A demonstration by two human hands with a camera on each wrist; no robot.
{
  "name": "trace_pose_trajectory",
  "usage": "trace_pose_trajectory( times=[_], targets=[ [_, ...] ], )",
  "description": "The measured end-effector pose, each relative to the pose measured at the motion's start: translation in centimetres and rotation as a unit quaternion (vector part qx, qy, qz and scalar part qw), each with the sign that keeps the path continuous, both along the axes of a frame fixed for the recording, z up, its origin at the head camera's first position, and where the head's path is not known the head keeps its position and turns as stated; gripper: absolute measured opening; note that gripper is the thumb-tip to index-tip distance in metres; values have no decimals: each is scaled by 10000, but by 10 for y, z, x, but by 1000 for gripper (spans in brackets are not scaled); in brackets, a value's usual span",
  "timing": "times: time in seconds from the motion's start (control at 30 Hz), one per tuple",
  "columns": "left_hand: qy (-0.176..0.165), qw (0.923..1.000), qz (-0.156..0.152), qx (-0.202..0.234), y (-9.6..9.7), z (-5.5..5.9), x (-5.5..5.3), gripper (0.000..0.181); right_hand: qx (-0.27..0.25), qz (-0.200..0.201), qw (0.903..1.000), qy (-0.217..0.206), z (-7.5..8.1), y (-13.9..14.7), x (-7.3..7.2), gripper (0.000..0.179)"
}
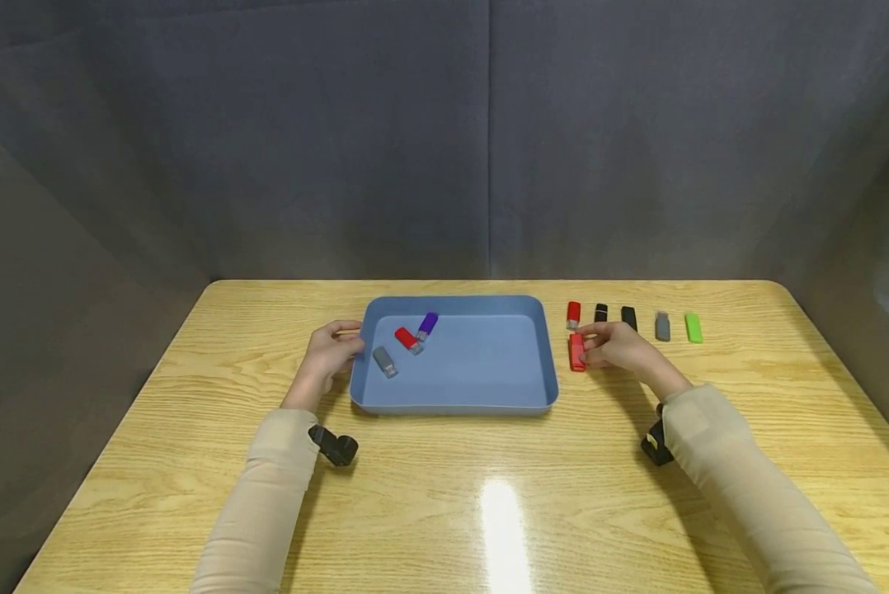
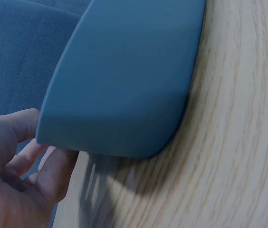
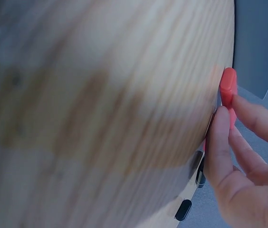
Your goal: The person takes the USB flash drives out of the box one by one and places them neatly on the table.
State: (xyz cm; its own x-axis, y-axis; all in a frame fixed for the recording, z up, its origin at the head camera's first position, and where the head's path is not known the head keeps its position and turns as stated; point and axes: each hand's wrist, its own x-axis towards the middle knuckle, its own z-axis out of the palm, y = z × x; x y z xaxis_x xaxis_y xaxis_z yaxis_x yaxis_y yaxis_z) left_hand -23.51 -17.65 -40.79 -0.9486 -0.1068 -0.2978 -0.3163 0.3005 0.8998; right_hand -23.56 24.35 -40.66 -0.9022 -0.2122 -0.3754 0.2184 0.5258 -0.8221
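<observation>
My left hand [image 1: 327, 353] holds the left wall of a shallow blue tray [image 1: 482, 409], thumb at the rim and fingers by the outer side. Three USB sticks lie in the tray's left part: a purple one [image 1: 429, 322], a red one [image 1: 406, 337] and a grey one [image 1: 383, 360]. To the right of the tray, my right hand [image 1: 615, 345] pinches another red USB stick [image 1: 576, 352] between thumb and fingers. It is close over the table in the right wrist view, where the red stick [image 3: 228, 81] pokes out past the fingertips.
Behind the right hand lies a row of USB sticks: red [image 1: 574, 313], black [image 1: 601, 312], another black [image 1: 628, 317], grey [image 1: 663, 327] and green [image 1: 693, 327]. Dark cloth [image 1: 326, 148] hangs along the back and sides of the wooden table [image 1: 415, 503].
</observation>
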Motion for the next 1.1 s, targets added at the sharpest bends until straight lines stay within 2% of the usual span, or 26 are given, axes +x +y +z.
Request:
trace_pose_trajectory(
  times=[0.43, 0.83, 1.1],
  targets=[
    [-105, 9999, -2, 109, 0, 1, -2, 49, 178, -79, 9995, 245, 3, 1, -2, 51],
    [-142, 9999, 44, 43, 0, 0, 0, 50, -216, -495, 9973, 496, 34, -11, -4, 50],
    [-157, 9999, 65, 26, -1, -1, -1, 50, -507, -737, 9946, 535, 49, -45, -8, 48]
  ],
)
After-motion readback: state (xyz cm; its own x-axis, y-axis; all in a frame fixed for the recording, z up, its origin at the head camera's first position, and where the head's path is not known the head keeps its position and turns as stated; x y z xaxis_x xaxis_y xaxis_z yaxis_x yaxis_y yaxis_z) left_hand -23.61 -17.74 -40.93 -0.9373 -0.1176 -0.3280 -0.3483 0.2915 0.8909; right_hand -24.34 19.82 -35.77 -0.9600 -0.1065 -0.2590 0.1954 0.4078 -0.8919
